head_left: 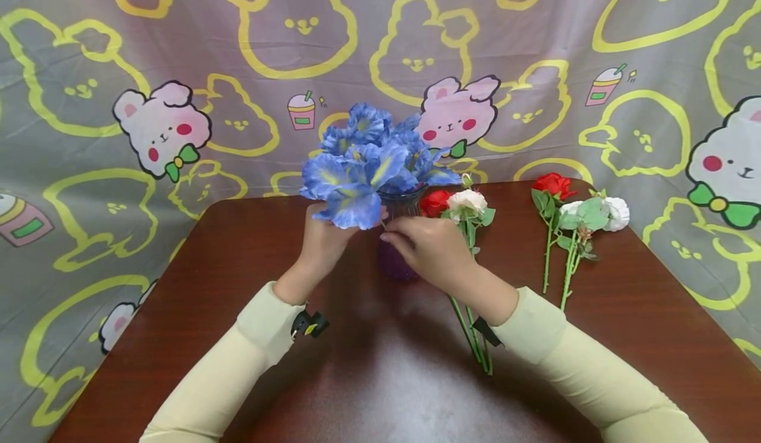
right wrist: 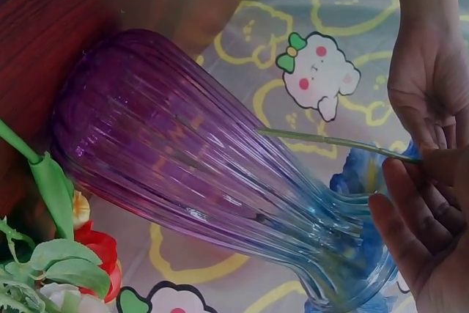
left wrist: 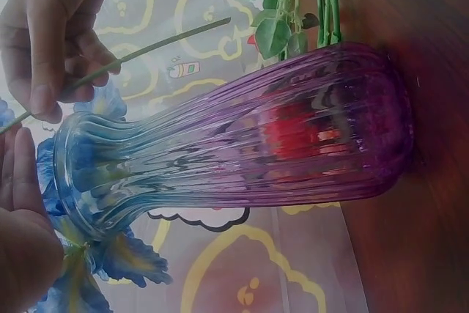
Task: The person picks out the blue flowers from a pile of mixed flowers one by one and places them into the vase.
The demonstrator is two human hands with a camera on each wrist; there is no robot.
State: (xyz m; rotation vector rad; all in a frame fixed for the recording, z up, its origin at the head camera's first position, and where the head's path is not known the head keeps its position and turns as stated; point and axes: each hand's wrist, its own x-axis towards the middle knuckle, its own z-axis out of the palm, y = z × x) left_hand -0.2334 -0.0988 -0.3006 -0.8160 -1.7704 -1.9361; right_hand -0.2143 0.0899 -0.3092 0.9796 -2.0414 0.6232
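Above and in front of a ribbed glass vase [left wrist: 220, 148], blue at the mouth and purple at the base, cluster several blue iris blossoms [head_left: 368, 159]. My right hand [head_left: 436, 248] pinches a thin green flower stem [left wrist: 168, 42] between thumb and fingers. That stem's free end points down outside the vase. Beneath the nearest blossom lies my left hand [head_left: 327, 241], its fingers fairly straight and partly hidden by petals. The left wrist view shows my left hand [left wrist: 26, 218] beside the vase mouth. Whether other iris stems stand inside the vase, I cannot tell.
Right of the vase lie a red rose [head_left: 435, 203] and a cream rose [head_left: 466, 205], long stems toward me. Farther right are another red rose [head_left: 553, 184] and white roses [head_left: 616, 213]. A cartoon-printed cloth [head_left: 333, 47] hangs behind the brown table [head_left: 226, 258].
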